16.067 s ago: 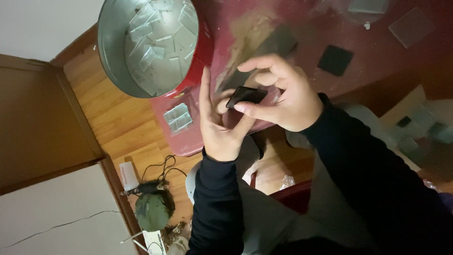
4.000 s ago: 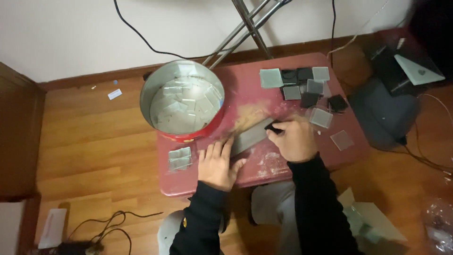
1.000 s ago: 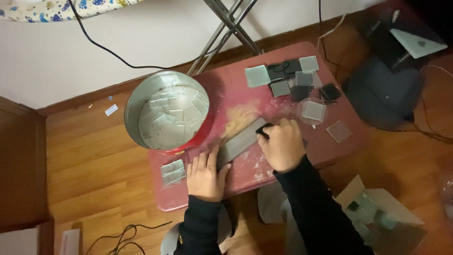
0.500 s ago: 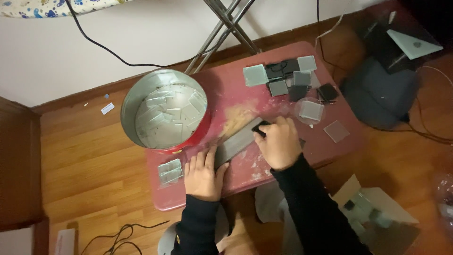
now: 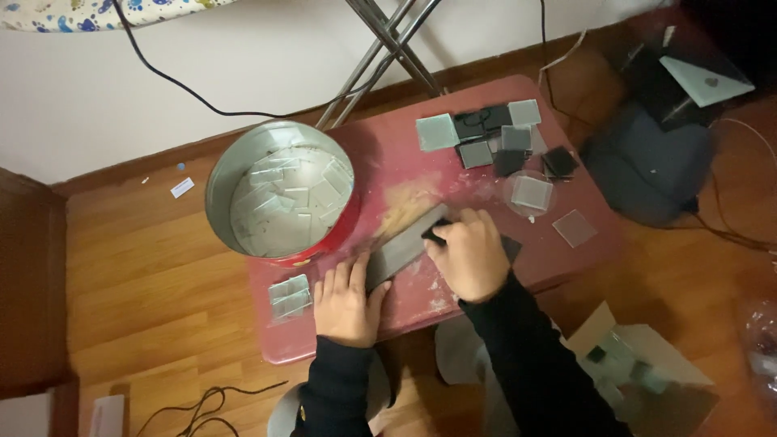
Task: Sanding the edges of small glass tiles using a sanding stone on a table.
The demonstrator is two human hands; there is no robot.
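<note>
At centre of the red surface (image 5: 388, 162): right hand (image 5: 469, 260) clenched over a small dark piece (image 5: 435, 235), pressing it onto the upper end of a long grey block (image 5: 402, 247). Left hand (image 5: 348, 298) released, laid flat with fingers spread, fingertips touching the lower end of the grey block. Grey block lying diagonally, lower left to upper right, amid pale dusty scuffing on the red surface.

Just left of the grey block's lower end: small stack of clear glass squares (image 5: 290, 295), close beside the left hand. Up and left of the grey block: round metal tin (image 5: 279, 192) with red outer wall, holding loose clear glass pieces. Up and right of the grey block: cluster of grey and black square tiles (image 5: 486, 137). Right of the grey block: two separate clear squares (image 5: 532, 193), well apart from both hands. Below and right of the grey block, off the surface, on the wooden floor (image 5: 146, 275): open cardboard box (image 5: 639, 368).
</note>
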